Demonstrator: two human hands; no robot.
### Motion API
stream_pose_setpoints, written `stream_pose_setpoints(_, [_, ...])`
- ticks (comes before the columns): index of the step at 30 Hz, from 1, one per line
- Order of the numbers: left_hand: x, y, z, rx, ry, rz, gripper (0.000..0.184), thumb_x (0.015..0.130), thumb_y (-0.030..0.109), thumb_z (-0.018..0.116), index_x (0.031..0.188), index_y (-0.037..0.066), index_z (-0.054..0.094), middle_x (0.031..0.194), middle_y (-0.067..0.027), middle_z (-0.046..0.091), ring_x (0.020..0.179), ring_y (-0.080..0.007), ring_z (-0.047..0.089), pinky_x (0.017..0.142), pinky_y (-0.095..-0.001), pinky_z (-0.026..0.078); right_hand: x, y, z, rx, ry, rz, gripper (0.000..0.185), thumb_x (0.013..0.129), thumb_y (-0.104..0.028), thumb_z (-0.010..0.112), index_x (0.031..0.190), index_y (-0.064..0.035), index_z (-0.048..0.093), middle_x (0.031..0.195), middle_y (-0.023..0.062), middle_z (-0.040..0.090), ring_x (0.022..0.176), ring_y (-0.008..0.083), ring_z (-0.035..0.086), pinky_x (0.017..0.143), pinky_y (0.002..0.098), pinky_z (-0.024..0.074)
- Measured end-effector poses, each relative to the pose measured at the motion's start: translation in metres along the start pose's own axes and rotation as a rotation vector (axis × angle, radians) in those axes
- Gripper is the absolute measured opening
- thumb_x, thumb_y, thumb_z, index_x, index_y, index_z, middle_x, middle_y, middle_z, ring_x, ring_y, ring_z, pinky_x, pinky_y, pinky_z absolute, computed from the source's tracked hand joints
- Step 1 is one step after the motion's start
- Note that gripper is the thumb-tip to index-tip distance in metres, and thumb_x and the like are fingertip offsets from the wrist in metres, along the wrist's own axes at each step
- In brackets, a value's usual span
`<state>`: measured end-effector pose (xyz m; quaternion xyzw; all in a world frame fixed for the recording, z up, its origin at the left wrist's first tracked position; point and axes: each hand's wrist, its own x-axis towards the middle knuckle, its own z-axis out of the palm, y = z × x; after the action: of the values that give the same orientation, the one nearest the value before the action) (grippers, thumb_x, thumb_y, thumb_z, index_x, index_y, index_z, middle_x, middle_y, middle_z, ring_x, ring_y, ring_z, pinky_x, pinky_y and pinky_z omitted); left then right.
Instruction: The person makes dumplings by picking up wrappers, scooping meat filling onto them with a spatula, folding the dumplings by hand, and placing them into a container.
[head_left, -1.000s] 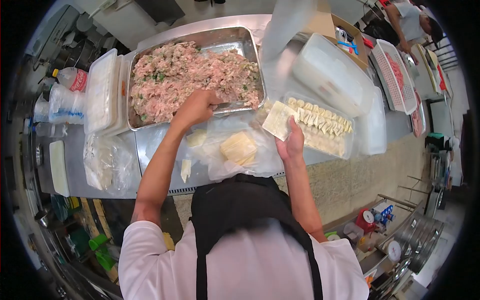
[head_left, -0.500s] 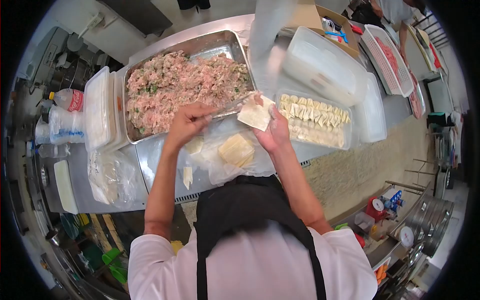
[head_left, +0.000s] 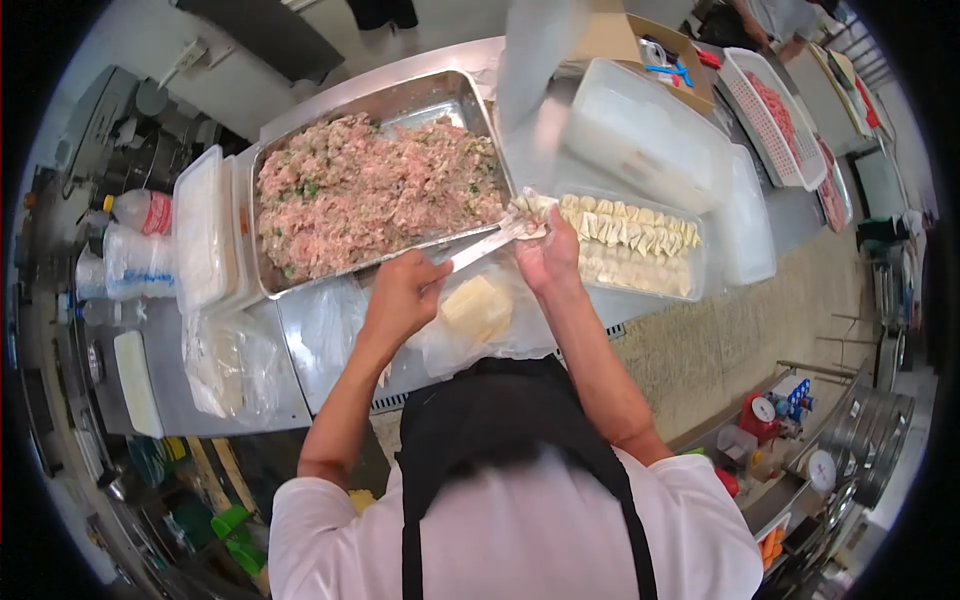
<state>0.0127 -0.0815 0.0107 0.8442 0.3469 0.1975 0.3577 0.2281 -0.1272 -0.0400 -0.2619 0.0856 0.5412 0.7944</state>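
My left hand [head_left: 405, 295] is closed around the handle of a flat spatula [head_left: 482, 247], whose far end touches the dumpling wrapper [head_left: 535, 212] in my right hand [head_left: 550, 252]. That wrapper is bunched up in my right fingers, and the filling in it is mostly hidden. Below the spatula, a stack of pale square wrappers [head_left: 477, 307] lies on thin plastic. Ahead and left is a deep metal tray [head_left: 487, 110] of minced meat filling [head_left: 370, 190] with green bits. Close to the right of my right hand, folded dumplings [head_left: 625, 222] sit in rows in a clear plastic container [head_left: 697, 275].
Translucent plastic boxes [head_left: 650, 130] stand beyond the dumplings. Stacked lidded containers [head_left: 205, 230], a plastic bag [head_left: 232, 365] and bottles [head_left: 150, 212] are at left. A white basket [head_left: 740, 75] of meat is at far right, near another person [head_left: 785, 20].
The wrapper, flat and spread before, is now gathered up in my right hand. My left hand has moved right and slightly down, with the spatula's end now against the wrapper.
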Motion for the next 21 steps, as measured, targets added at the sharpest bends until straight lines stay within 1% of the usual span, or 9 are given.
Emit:
stream_pose_setpoints(2, [-0.008, 0.018, -0.012, 0.020, 0.086, 0.043, 0.026, 0.079, -0.005, 0.069, 0.102, 0.005, 0.077, 0.076, -0.0100, 0.062, 0.069, -0.0216, 0.060, 0.062, -0.0316, 0.047, 0.000, -0.003, -0.013, 0.037, 0.146, -0.117, 0.043, 0.108, -0.029, 0.036, 0.133, 0.0042, 0.049, 0.126, 0.0173, 0.058, 0.119, 0.0328, 0.056, 0.110, 0.0487, 0.0406])
stream_pose_setpoints(6, [0.006, 0.004, 0.022, -0.078, 0.113, 0.139, 0.026, 0.078, -0.006, 0.068, 0.100, 0.003, 0.077, 0.075, -0.0080, 0.062, 0.068, -0.0190, 0.060, 0.060, -0.0304, 0.046, -0.014, -0.008, 0.005, 0.002, 0.052, -0.035, 0.043, 0.105, -0.026, 0.042, 0.135, 0.0044, 0.047, 0.128, 0.0189, 0.058, 0.120, 0.0342, 0.055, 0.110, 0.0493, 0.0403])
stream_pose_setpoints(8, [0.008, -0.003, 0.017, -0.120, 0.035, 0.040, 0.027, 0.077, -0.006, 0.068, 0.101, 0.003, 0.076, 0.077, -0.0078, 0.064, 0.070, -0.0168, 0.060, 0.061, -0.0290, 0.045, -0.017, -0.019, -0.003, -0.057, -0.319, 0.029, 0.048, 0.102, -0.027, 0.047, 0.137, 0.0052, 0.045, 0.133, 0.0200, 0.056, 0.122, 0.0339, 0.055, 0.110, 0.0497, 0.0400])
stream_pose_setpoints(12, [0.002, 0.006, -0.009, -0.160, 0.071, -0.008, 0.029, 0.076, -0.006, 0.069, 0.102, 0.003, 0.076, 0.078, -0.0067, 0.064, 0.067, -0.0139, 0.055, 0.060, -0.0287, 0.042, -0.040, -0.029, -0.006, -0.085, -0.460, 0.086, 0.051, 0.092, -0.016, 0.058, 0.136, 0.0073, 0.046, 0.135, 0.0199, 0.055, 0.125, 0.0337, 0.054, 0.108, 0.0456, 0.0437])
stream_pose_setpoints(14, [0.001, 0.008, -0.016, -0.284, 0.073, -0.042, 0.025, 0.077, -0.002, 0.070, 0.101, 0.004, 0.077, 0.080, -0.0110, 0.067, 0.067, -0.0184, 0.059, 0.060, -0.0316, 0.046, -0.039, -0.020, -0.017, -0.704, -0.222, -0.216, 0.050, 0.081, -0.005, 0.067, 0.129, 0.0037, 0.055, 0.122, 0.0180, 0.065, 0.114, 0.0279, 0.062, 0.095, 0.0383, 0.0512])
stream_pose_setpoints(15, [0.001, 0.014, -0.019, -0.285, 0.070, -0.041, 0.025, 0.077, -0.002, 0.070, 0.101, 0.004, 0.077, 0.080, -0.0110, 0.067, 0.067, -0.0184, 0.059, 0.060, -0.0316, 0.046, -0.037, -0.018, -0.022, -0.704, -0.220, -0.219, 0.050, 0.081, -0.005, 0.067, 0.129, 0.0037, 0.055, 0.122, 0.0180, 0.065, 0.114, 0.0279, 0.062, 0.095, 0.0383, 0.0512])
stream_pose_setpoints(17, [-0.001, 0.027, -0.025, -0.189, -0.062, -0.064, 0.028, 0.076, -0.004, 0.069, 0.102, 0.003, 0.077, 0.080, -0.0060, 0.065, 0.071, -0.0131, 0.057, 0.062, -0.0276, 0.043, -0.032, -0.014, -0.031, -1.459, -0.264, -0.546, 0.038, 0.075, 0.002, 0.069, 0.113, 0.0012, 0.065, 0.101, 0.0169, 0.071, 0.093, 0.0278, 0.070, 0.079, 0.0349, 0.0550])
stream_pose_setpoints(20, [-0.002, 0.034, -0.034, -0.087, -0.252, -0.158, 0.027, 0.076, -0.004, 0.070, 0.101, 0.004, 0.077, 0.082, -0.0061, 0.066, 0.073, -0.0125, 0.058, 0.063, -0.0277, 0.044, -0.035, -0.019, -0.015, -1.537, -0.372, -0.826, 0.023, 0.078, -0.003, 0.072, 0.101, -0.0007, 0.069, 0.085, 0.0158, 0.070, 0.077, 0.0300, 0.070, 0.071, 0.0355, 0.0540])
stream_pose_setpoints(21, [-0.002, 0.035, -0.041, -0.092, -0.256, -0.153, 0.027, 0.076, -0.004, 0.070, 0.101, 0.004, 0.077, 0.082, -0.0061, 0.066, 0.073, -0.0125, 0.058, 0.063, -0.0277, 0.044, -0.038, -0.024, -0.014, -1.573, -0.406, -0.745, 0.024, 0.078, -0.004, 0.072, 0.102, -0.0025, 0.069, 0.083, 0.0167, 0.069, 0.075, 0.0322, 0.068, 0.069, 0.0354, 0.0531])
